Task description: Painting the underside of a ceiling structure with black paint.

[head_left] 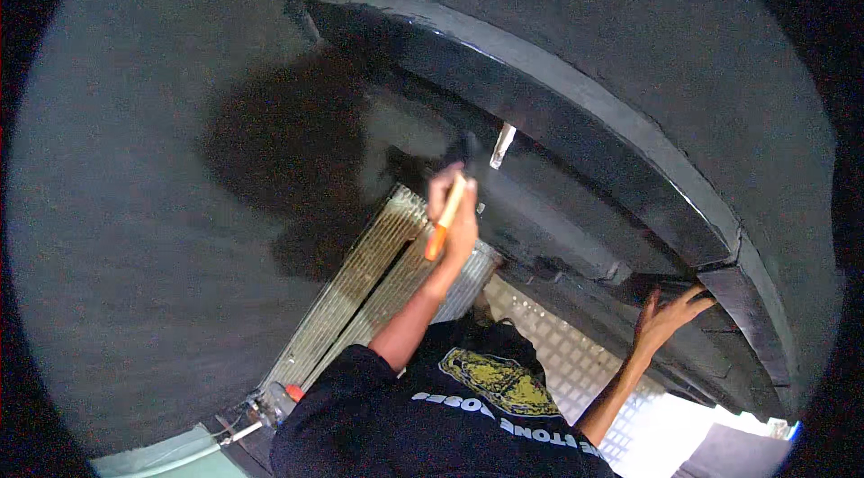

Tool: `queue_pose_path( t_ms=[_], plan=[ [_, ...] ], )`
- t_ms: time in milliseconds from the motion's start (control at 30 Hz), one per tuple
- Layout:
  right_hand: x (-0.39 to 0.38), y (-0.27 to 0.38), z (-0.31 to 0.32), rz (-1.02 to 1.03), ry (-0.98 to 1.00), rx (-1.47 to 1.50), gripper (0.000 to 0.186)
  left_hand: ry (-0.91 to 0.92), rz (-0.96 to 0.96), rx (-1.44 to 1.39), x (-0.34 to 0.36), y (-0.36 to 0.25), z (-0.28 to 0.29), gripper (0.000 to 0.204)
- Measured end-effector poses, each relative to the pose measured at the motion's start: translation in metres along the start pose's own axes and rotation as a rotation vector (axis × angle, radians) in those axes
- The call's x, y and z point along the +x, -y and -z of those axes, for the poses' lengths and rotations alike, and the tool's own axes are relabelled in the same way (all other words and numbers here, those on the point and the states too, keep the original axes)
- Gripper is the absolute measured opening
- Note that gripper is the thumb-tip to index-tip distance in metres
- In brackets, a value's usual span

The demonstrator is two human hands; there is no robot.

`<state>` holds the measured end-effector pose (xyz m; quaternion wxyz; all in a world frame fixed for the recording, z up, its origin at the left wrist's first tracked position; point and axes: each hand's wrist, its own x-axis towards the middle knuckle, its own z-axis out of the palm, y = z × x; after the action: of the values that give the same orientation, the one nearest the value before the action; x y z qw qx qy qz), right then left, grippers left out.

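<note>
My left hand [455,212] is closed round a paintbrush [443,230] with a pale wooden handle and an orange end. The brush's dark, motion-blurred head is against or close to a dark grey surface [405,131]. A large blackish patch [288,136] spreads over the grey surface to the left. My right hand [670,320] reaches up at the right with its fingers spread. Its fingertips touch the edge of a long curved dark ledge [576,131], and no object shows in it.
Ribbed panels [355,284] stand behind my left forearm. A light slot [502,147] shows in the dark surface near the brush. Behind my right arm is a pale gridded surface [562,329]. At lower left are a red round thing [294,392] and a pale green surface [171,460].
</note>
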<state>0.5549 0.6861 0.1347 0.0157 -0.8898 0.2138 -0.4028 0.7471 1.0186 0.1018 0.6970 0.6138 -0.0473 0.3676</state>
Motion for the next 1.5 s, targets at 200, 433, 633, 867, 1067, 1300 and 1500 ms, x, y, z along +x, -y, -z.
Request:
queue_pose_path(
  t_ms=[200, 433, 633, 867, 1067, 1300, 1500],
  plan=[
    [-0.002, -0.013, -0.004, 0.032, -0.010, -0.011, 0.088, 0.016, 0.040, 0.133, -0.003, -0.015, 0.009, 0.022],
    [0.004, 0.004, 0.005, 0.013, -0.023, 0.053, 0.091, 0.039, -0.002, 0.143, 0.012, -0.021, -0.006, 0.027],
    [0.000, -0.004, 0.002, 0.009, -0.003, 0.045, 0.090, 0.288, -0.040, 0.037, -0.013, -0.024, 0.006, 0.021],
    [-0.006, -0.007, -0.004, 0.053, -0.025, 0.060, 0.088, 0.047, -0.133, 0.318, 0.121, 0.012, 0.055, 0.021],
    [0.000, -0.002, 0.001, -0.041, 0.020, 0.039, 0.088, -0.094, -0.072, 0.204, 0.125, 0.004, 0.070, 0.017],
    [0.000, -0.003, 0.000, -0.038, 0.010, 0.023, 0.087, 0.396, 0.087, 0.155, 0.119, -0.002, 0.057, 0.021],
    [-0.002, -0.005, 0.000, -0.009, 0.019, 0.071, 0.086, 0.052, -0.035, 0.238, 0.166, 0.020, 0.080, 0.020]
  ],
)
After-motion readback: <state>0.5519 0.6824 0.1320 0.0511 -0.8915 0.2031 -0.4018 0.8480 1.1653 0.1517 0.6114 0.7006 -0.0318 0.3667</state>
